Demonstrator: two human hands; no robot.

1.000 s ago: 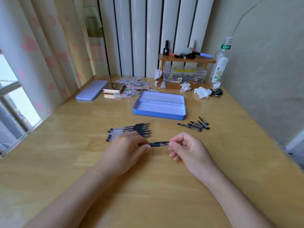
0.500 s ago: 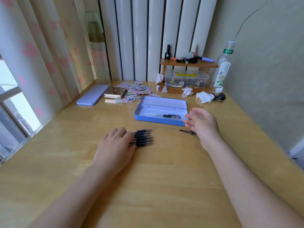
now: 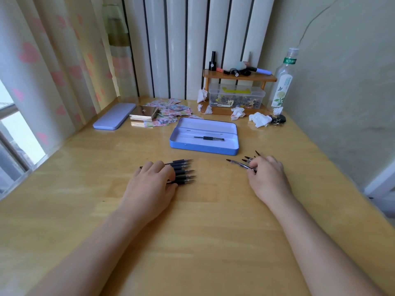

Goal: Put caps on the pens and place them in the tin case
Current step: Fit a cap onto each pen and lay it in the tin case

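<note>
The blue tin case [image 3: 203,148] lies open mid-table with one capped pen [image 3: 209,138] inside. A row of several uncapped pens [image 3: 184,170] lies in front of it on the left, tips pointing right. My left hand [image 3: 152,183] rests on their barrels, fingers curled over them and thumb against the nearest pen. Several loose black caps [image 3: 240,164] lie in front of the case on the right. My right hand [image 3: 268,176] is on them, its fingertips pinching the end of the nearest cap and hiding the rest.
The case's lid [image 3: 114,119] lies at the back left beside a small metal box [image 3: 145,113] and stickers. A wooden shelf [image 3: 238,77], clear plastic box [image 3: 236,98], glass bottle [image 3: 282,86] and crumpled tissues [image 3: 259,120] line the back right.
The pen I was capping now lies in the tin case. My right hand pulled back from the case and came down on the caps; my left hand stays on the pen row.
</note>
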